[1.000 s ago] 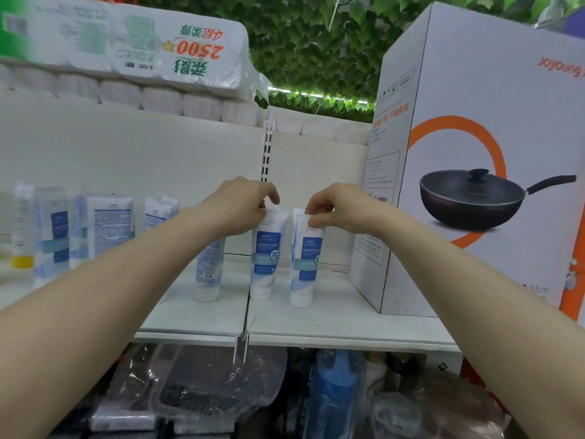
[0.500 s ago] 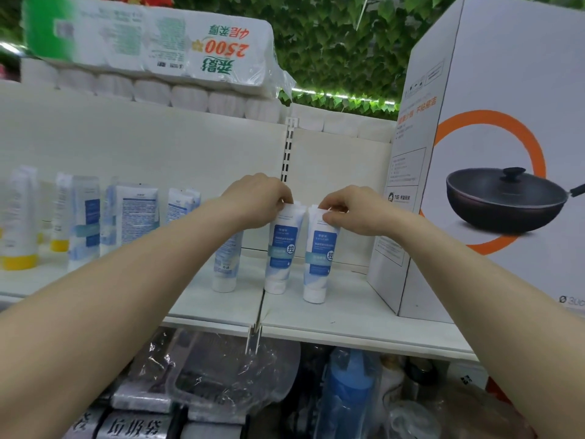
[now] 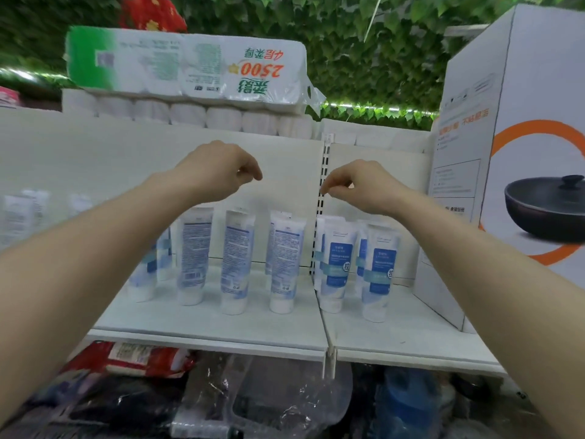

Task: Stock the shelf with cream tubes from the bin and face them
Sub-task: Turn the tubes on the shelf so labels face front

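Tubes (image 3: 334,264): six front-row, both hands empty

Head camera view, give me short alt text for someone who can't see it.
Two bare hands, left hand and right hand, hover empty above a row of cream tubes standing cap-down on a white shelf. The three tubes left of the divider show their back labels; a frying pan box stands at right.

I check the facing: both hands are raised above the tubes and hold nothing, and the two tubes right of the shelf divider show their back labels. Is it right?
Not quite. In the head view the two tubes right of the shelf divider show blue front labels; the left hand and right hand are indeed raised and hold nothing.
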{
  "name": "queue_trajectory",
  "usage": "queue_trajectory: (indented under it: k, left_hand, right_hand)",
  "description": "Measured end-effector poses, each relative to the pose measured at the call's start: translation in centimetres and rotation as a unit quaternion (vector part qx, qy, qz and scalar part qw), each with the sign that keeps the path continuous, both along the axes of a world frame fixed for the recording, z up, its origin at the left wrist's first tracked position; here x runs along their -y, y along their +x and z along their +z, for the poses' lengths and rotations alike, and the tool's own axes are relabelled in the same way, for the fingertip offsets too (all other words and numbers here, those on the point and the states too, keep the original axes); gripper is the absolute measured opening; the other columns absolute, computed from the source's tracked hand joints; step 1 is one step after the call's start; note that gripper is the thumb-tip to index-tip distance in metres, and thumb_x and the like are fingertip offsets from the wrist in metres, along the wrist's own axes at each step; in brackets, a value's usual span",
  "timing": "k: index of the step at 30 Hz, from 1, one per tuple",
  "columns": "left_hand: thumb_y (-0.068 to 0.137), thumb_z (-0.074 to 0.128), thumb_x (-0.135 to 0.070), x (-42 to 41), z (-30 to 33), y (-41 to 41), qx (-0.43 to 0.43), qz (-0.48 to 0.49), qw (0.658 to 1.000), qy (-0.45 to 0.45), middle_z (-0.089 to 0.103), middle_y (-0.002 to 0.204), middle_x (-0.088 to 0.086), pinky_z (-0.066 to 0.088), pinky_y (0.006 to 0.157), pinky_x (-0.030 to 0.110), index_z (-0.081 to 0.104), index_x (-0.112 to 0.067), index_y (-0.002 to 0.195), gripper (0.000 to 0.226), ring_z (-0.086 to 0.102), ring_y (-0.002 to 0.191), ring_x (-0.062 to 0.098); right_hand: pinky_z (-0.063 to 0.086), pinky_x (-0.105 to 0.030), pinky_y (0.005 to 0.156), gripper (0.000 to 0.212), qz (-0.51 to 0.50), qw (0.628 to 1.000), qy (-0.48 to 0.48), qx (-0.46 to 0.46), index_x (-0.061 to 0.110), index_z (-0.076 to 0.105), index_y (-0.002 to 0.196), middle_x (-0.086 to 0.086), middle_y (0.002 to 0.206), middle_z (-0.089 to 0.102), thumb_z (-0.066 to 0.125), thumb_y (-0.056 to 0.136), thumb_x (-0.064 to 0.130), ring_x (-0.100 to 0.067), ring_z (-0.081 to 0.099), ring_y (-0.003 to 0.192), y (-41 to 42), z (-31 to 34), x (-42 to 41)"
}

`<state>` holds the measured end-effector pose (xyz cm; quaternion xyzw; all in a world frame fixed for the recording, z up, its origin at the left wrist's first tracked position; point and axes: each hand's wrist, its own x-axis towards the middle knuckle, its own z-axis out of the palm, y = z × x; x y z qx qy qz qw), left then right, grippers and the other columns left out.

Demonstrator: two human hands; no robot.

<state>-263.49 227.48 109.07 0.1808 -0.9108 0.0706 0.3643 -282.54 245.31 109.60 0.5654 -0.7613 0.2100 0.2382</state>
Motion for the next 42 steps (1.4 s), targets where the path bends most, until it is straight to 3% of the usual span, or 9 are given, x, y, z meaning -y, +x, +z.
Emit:
queue_trajectory:
  k: [9,15,18,22,26,31,34,37,42]
  left_hand:
    - [0.091,0.061,-0.022,5.1,0.9,0.6,0.099,-0.018,0.994,0.033,0.069,0.105,-0.006,0.043,0.079,0.026,0.071,-0.034,0.103,0.019,0.060,0.096,0.014]
    - [0.094,0.054,-0.028,6.2,1.0,-1.7,0.193,-0.005,0.979,0.063,0.068,0.084,-0.014,0.046,0.076,0.025,0.068,-0.035,0.107,0.020,0.061,0.083,0.010]
    - [0.096,0.050,-0.031,6.3,0.5,-2.6,0.230,-0.016,0.971,0.067,0.071,0.088,-0.013,0.048,0.080,0.026,0.067,-0.032,0.109,0.021,0.061,0.083,0.011]
    - [0.097,0.047,-0.036,6.3,0.0,-3.3,0.228,-0.024,0.971,0.067,0.072,0.096,-0.009,0.046,0.084,0.028,0.068,-0.026,0.109,0.026,0.059,0.088,0.014]
    - [0.096,0.044,-0.047,6.5,-0.5,-3.8,0.211,-0.019,0.975,0.068,0.070,0.092,-0.006,0.043,0.078,0.028,0.064,-0.028,0.090,0.028,0.056,0.085,0.016]
    - [0.089,0.049,-0.058,6.5,-0.8,-4.3,0.178,0.007,0.982,0.058,0.063,0.082,-0.005,0.041,0.073,0.030,0.066,-0.025,0.086,0.038,0.054,0.080,0.017]
    - [0.086,0.060,-0.051,6.3,-0.9,-4.3,0.169,0.004,0.984,0.052,0.064,0.082,-0.005,0.041,0.070,0.028,0.068,-0.023,0.086,0.030,0.055,0.080,0.015]
    - [0.083,0.065,-0.028,6.3,-0.7,-4.2,0.159,-0.013,0.986,0.048,0.064,0.079,-0.008,0.042,0.070,0.026,0.069,-0.022,0.087,0.008,0.059,0.083,0.015]
    - [0.081,0.067,-0.015,6.6,-0.7,-4.1,0.145,-0.029,0.986,0.078,0.069,0.089,-0.008,0.047,0.078,0.026,0.067,-0.025,0.107,0.029,0.060,0.085,0.011]
  right_hand:
    - [0.046,-0.024,0.084,0.028,0.037,0.995,0.093,-0.012,0.026,0.074,0.101,0.002,0.099,0.070,0.058,0.090,0.006,-0.014,0.061,0.096,1.2,0.5,6.6]
    - [0.049,-0.032,0.090,0.039,0.026,0.985,0.172,0.011,0.037,0.072,0.100,0.008,0.100,0.066,0.062,0.086,0.002,-0.013,0.058,0.099,0.7,1.1,8.9]
    - [0.048,-0.033,0.091,0.034,0.035,0.979,0.201,0.016,0.036,0.073,0.100,0.006,0.107,0.066,0.066,0.086,0.006,-0.015,0.056,0.104,0.8,0.9,9.6]
    - [0.047,-0.035,0.093,0.024,0.045,0.973,0.224,0.019,0.035,0.074,0.095,0.005,0.111,0.064,0.071,0.083,0.014,-0.017,0.056,0.106,0.6,0.9,10.1]
    - [0.048,-0.038,0.092,0.015,0.040,0.975,0.218,0.023,0.036,0.073,0.090,0.004,0.109,0.064,0.074,0.081,0.024,-0.015,0.056,0.103,0.1,0.7,10.4]
    - [0.044,-0.027,0.082,0.010,0.035,0.981,0.190,0.032,0.025,0.073,0.095,0.011,0.095,0.067,0.072,0.085,0.024,-0.013,0.058,0.101,-0.1,0.2,10.5]
    - [0.047,-0.025,0.081,0.013,0.037,0.981,0.184,0.038,0.019,0.073,0.099,0.004,0.097,0.071,0.071,0.086,0.021,-0.013,0.062,0.096,0.0,0.0,10.6]
    - [0.046,-0.021,0.077,0.016,0.029,0.984,0.172,0.028,0.016,0.072,0.102,0.002,0.097,0.071,0.069,0.087,0.020,-0.012,0.062,0.090,0.3,-0.2,10.8]
    - [0.048,-0.023,0.079,0.017,0.022,0.987,0.160,0.023,0.016,0.073,0.102,0.000,0.098,0.072,0.069,0.086,0.020,-0.013,0.063,0.088,0.5,-0.4,11.1]
